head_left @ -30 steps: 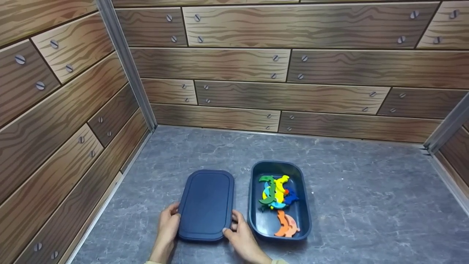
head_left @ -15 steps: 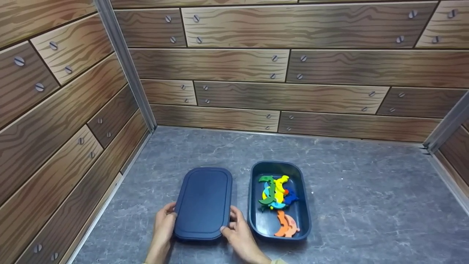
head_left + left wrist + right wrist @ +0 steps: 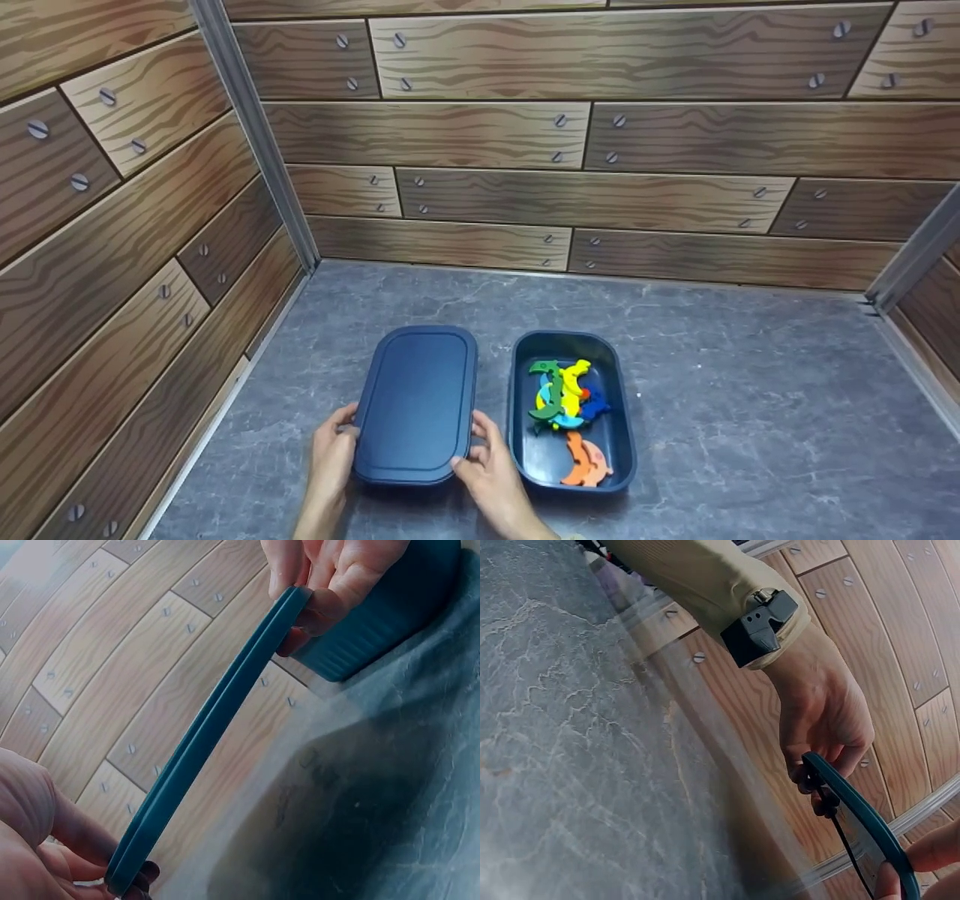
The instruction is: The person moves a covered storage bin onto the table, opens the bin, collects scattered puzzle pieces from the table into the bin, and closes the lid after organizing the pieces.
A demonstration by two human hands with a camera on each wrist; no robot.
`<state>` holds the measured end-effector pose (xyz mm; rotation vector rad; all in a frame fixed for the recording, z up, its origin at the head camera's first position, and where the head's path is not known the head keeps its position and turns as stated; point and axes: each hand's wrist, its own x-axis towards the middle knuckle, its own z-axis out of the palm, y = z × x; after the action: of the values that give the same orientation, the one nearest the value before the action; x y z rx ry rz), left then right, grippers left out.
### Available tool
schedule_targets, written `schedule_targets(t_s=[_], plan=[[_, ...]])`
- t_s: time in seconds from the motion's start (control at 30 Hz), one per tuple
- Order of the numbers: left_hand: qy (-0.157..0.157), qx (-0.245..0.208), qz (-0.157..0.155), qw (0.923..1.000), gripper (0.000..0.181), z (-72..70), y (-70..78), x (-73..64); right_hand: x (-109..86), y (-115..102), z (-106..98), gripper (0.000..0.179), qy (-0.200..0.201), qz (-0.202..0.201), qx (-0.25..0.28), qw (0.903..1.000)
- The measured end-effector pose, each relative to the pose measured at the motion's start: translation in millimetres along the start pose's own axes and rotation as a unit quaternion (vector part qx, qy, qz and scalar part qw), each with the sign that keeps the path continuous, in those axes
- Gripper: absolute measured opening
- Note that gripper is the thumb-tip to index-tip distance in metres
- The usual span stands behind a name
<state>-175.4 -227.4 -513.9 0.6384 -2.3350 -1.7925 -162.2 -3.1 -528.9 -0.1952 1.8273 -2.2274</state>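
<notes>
A dark blue rectangular lid (image 3: 416, 405) with rounded corners is held between both hands. My left hand (image 3: 330, 457) pinches its left edge, thumb on top and fingertips beneath. On the opposite side my right hand (image 3: 491, 472) grips the lid near its lower right corner. Seen edge-on in the left wrist view, the lid (image 3: 202, 735) is off the table, with a shadow below. Just right of it stands the open dark blue box (image 3: 628, 450). Inside are a pile of green, yellow and blue shaped pieces (image 3: 566, 397) and two orange and peach ones (image 3: 585, 461).
A grey marbled tabletop (image 3: 750, 397) spreads around the box. Wood-patterned panels (image 3: 480, 135) rise at the back and sides, joined by metal corner strips (image 3: 259, 142). The box's near wall sits close to my right hand.
Both hands have raised the lid, and its far edge has moved up in the head view, with a slight shift left. The box and its pieces have stayed put.
</notes>
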Motion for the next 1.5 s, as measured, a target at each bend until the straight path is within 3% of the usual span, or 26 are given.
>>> schedule_targets(t_s=[0.5, 0.7, 0.97, 1.2, 1.5], plan=[[-0.02, -0.027, 0.003, 0.9994, 0.047, 13.9, 13.7, -11.9, -7.8, -19.6, -24.3, 0.074, -0.008, -0.008, 0.01, 0.9999], [-0.035, -0.039, 0.03, 0.9982, 0.047, 19.7, 18.4, -16.1, -12.0, -25.9, -36.5, 0.073, -0.003, -0.006, 0.007, 1.0], [-0.083, -0.046, 0.094, 0.9911, 0.045, 27.2, 19.0, -17.6, -15.1, -32.7, -52.9, 0.069, 0.021, -0.006, 0.007, 0.9997], [-0.129, -0.061, 0.089, 0.9857, 0.047, 33.3, 22.7, -21.9, -18.7, -35.9, -66.8, 0.069, 0.038, -0.01, -0.015, 0.9991], [-0.183, -0.093, 0.102, 0.9734, 0.051, 45.4, 26.8, -25.4, -21.7, -44.2, -83.3, 0.071, 0.079, -0.017, -0.032, 0.9962]])
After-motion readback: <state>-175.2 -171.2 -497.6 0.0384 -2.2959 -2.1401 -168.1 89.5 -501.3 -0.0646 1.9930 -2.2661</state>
